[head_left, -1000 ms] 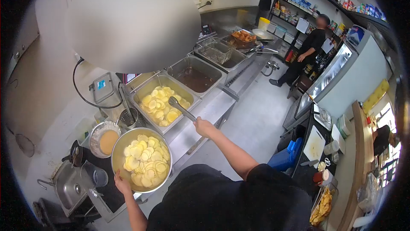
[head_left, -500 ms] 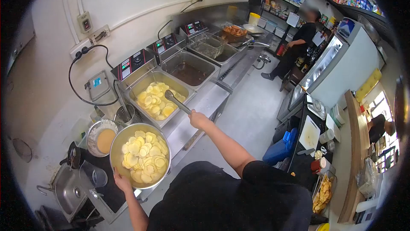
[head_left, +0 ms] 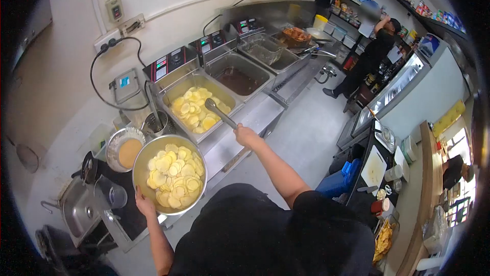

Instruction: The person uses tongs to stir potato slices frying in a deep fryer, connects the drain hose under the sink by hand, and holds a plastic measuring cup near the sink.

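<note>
Slices in two places: one lot of pale yellow slices [head_left: 176,176] lay in the metal bowl [head_left: 141,169] at my left side; the other slices [head_left: 190,107] sat in the nearest vat [head_left: 213,83], ahead of my right grip. My right hand [head_left: 246,136] was closed round the handle end of a metal utensil [head_left: 223,114], its head out beyond my knuckles, over the vat slices; whether it touched them I could not tell. My left hand [head_left: 145,204] was set against the bowl's near-left rim; some fingers were hidden, so I could not tell if that grip pinched it. Right arm stretched forward above the steel worktop [head_left: 265,110], elbow slightly bent; left forearm angled up from below. Against the previous half-second: both hands held their places, slices much as they were; a co-worker [head_left: 375,49] by the shelves had raised an arm toward the head.
</note>
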`<control>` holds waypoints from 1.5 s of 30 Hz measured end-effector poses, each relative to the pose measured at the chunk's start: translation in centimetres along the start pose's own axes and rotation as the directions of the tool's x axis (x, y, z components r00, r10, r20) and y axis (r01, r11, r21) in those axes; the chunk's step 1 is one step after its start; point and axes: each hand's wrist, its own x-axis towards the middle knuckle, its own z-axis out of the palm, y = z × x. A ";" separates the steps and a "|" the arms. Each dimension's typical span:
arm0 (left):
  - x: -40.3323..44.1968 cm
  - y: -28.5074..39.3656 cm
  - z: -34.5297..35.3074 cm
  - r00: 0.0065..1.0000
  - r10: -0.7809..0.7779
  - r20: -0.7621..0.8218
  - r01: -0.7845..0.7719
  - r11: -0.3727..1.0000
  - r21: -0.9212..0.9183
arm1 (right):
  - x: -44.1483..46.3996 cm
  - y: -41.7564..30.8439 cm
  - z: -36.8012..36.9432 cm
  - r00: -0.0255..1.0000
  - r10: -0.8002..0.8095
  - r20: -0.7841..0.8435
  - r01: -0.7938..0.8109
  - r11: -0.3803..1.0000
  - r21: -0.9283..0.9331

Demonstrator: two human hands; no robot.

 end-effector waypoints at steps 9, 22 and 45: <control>-0.3 1.8 -0.9 0.994 -0.108 0.015 0.109 0.994 -0.032 | 1.2 0.6 -8.9 0.963 -0.155 -0.218 0.094 0.959 -0.269; -0.5 3.9 -1.8 0.972 -0.230 0.056 0.228 0.973 0.033 | 9.7 -4.8 -5.7 0.895 -0.393 -0.209 0.249 0.831 -0.497; -0.5 3.5 -1.4 0.988 -0.156 0.005 0.156 0.985 0.073 | 8.3 -3.2 -15.4 0.944 -0.055 0.324 0.133 0.966 -0.223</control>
